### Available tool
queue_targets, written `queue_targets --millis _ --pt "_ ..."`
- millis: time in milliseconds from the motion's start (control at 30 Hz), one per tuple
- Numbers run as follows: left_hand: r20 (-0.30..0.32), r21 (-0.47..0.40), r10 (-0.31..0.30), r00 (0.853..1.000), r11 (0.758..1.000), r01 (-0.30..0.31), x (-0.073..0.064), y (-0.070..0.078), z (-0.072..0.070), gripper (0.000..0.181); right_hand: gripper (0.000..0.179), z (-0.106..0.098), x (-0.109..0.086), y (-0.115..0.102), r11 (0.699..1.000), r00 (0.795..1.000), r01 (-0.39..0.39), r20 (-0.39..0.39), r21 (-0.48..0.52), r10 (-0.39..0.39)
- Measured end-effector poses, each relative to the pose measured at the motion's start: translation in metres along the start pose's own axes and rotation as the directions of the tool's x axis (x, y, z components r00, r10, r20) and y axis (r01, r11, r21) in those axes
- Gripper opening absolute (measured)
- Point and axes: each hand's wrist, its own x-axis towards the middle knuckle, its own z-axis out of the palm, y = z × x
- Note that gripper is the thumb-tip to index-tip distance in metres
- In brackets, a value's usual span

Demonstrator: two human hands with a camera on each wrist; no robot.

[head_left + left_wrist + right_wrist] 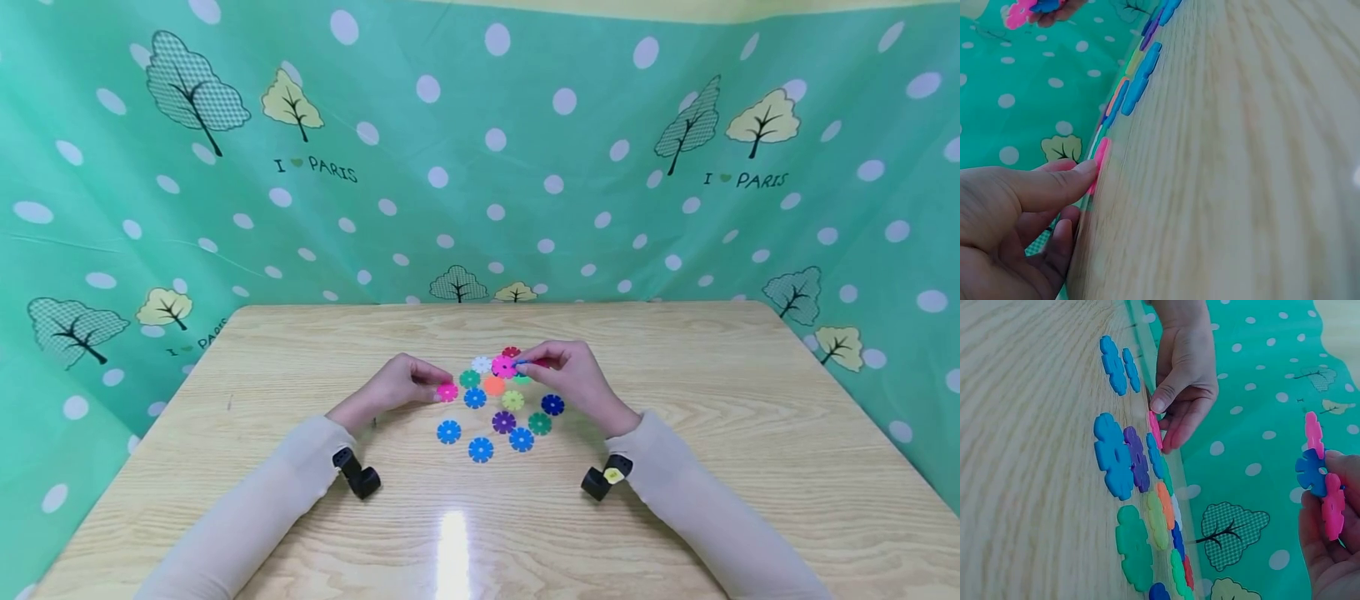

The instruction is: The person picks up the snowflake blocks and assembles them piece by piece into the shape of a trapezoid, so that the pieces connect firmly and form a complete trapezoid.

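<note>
My left hand (pixel 401 385) is low at the left edge of a spread of notched plastic snowflake discs. Its thumb and forefinger pinch a pink snowflake disc (pixel 1103 156) lying at table level. Above the far part of the spread, my right hand (pixel 576 377) holds a small chain of interlocked snowflake discs. In the right wrist view, a blue disc (pixel 1310 474) in that chain sits between an upper pink disc (pixel 1314 432) and a lower pink disc (pixel 1333 507). Fingers and thumb grip the chain near the blue and lower pink discs.
Loose discs lie flat between and below the hands, among them a purple disc (pixel 504 422), an orange disc (pixel 494 385), a white disc (pixel 482 364) and several blue ones. The wooden table (pixel 247 375) ends at a green dotted curtain (pixel 465 108).
</note>
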Motion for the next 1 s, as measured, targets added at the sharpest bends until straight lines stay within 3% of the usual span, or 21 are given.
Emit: queue_targets --millis 567,800,1000 --pt "0.004 0.023 0.026 1.000 0.999 -0.026 0.003 0.000 0.002 0.033 0.013 0.000 0.000 0.001 0.999 1.000 -0.013 -0.003 0.040 0.013" --pt "-0.003 0.017 0.036 0.999 0.999 -0.036 0.002 0.000 0.002 0.035 0.013 0.000 0.007 0.029 0.998 1.000 -0.015 -0.007 0.059 0.015" --pt "-0.039 0.040 0.022 0.999 0.999 -0.020 0.003 -0.002 0.003 0.031 0.014 -0.001 0.008 0.032 1.000 1.000 -0.004 -0.017 0.021 0.005"
